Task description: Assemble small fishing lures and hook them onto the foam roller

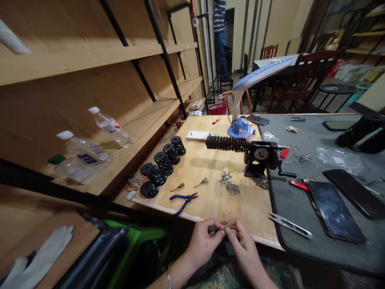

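Note:
My left hand and my right hand meet at the table's front edge, fingertips pinched together. A small dark piece shows between the fingers of my left hand. Whatever lies between the pinched fingertips is too small to make out. Beyond my hands, colourful beads and small metal pieces form a pile on the wooden table. Behind them stands a black hand-cranked winder with a dark, ridged roll on its shaft.
Blue-handled pliers and two small brushes lie left of the beads. Several black spools line the left edge. Snips and phones rest on the grey mat. A blue lamp stands behind; a person is farther back.

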The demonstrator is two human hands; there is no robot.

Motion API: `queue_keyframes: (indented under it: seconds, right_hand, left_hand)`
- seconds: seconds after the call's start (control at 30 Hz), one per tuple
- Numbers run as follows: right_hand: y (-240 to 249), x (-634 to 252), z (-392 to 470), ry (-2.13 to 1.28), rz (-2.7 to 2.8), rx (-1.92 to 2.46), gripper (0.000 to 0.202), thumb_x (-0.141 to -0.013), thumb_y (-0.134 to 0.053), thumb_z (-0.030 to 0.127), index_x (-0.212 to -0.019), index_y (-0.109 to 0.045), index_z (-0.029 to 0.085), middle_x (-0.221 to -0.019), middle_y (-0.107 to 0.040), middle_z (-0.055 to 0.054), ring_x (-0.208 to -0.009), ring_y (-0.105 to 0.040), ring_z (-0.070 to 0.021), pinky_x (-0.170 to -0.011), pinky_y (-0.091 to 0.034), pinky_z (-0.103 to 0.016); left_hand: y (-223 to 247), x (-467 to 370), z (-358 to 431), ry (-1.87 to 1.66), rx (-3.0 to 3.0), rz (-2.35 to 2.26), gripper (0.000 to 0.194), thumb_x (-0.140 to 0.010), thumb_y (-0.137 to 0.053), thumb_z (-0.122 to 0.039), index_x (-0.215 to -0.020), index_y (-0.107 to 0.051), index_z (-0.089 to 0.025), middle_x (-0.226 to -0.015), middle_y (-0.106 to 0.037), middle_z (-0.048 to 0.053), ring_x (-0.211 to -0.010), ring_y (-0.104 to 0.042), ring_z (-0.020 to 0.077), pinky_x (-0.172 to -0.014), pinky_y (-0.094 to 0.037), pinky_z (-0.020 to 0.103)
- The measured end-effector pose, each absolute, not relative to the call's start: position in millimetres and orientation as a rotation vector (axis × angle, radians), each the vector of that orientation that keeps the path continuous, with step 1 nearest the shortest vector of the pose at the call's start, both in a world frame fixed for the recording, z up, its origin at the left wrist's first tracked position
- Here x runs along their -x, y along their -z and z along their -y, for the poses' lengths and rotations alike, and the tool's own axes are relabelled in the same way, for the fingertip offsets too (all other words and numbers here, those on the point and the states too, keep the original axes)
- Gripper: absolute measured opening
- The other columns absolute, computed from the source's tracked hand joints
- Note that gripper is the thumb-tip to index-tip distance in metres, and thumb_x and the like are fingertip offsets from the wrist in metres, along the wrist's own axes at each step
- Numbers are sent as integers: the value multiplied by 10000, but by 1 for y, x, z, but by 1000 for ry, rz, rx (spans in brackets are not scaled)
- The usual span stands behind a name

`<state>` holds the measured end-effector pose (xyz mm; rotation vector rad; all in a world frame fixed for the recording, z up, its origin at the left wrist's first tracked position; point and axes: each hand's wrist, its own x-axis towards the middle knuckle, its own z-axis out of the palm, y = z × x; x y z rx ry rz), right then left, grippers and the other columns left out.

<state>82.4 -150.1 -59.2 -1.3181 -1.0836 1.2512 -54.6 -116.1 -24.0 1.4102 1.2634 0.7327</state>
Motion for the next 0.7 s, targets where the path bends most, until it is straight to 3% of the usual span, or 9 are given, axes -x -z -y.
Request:
queue_keyframes:
  seconds: [0.2,0.33,0.43,0.57,0.7]
  right_hand:
    - [55,-86,148,-1313,1185,1328,330,-805,-591,496,-678,-547,194,-577,-421,57,-546,-383,-122,-521,-318,-228]
    - [54,-85,148,-1250,1213,1337,269,-828,-559,422,-676,-520,203,-603,-441,45,-563,-393,-126,-533,-313,-235]
    - [56,-86,148,-1168,1253,1348,243,-821,-556,373,-652,-489,213,-582,-432,49,-550,-392,-127,-531,-313,-239]
    - [57,-90,148,-1080,1269,1347,208,-805,-556,329,-648,-481,215,-590,-447,42,-564,-416,-135,-544,-329,-243]
    - [57,-96,147,-1117,1190,1347,248,-793,-581,364,-632,-462,218,-580,-397,53,-556,-386,-133,-535,-315,-244]
  left_hand:
    - [19,70,107,-766,-1474,-1213,167,-856,-567,-296,-846,-652,-153,-651,-632,11,-575,-548,136,-559,-396,225]
    - [17,67,103,-859,-1350,-1143,292,-888,-541,-407,-945,-654,-144,-758,-703,68,-639,-634,170,-590,-440,254]
    - [15,56,101,-958,-1021,-1076,367,-813,-633,-477,-933,-644,-129,-771,-705,86,-700,-660,196,-552,-427,243]
    - [12,52,93,-1012,-670,-1032,415,-653,-788,-455,-844,-638,-119,-624,-610,3,-533,-550,103,-472,-336,193]
    - [9,67,78,-1138,-614,-1074,439,-603,-824,-444,-828,-633,-119,-590,-544,-39,-491,-431,47,-465,-273,168]
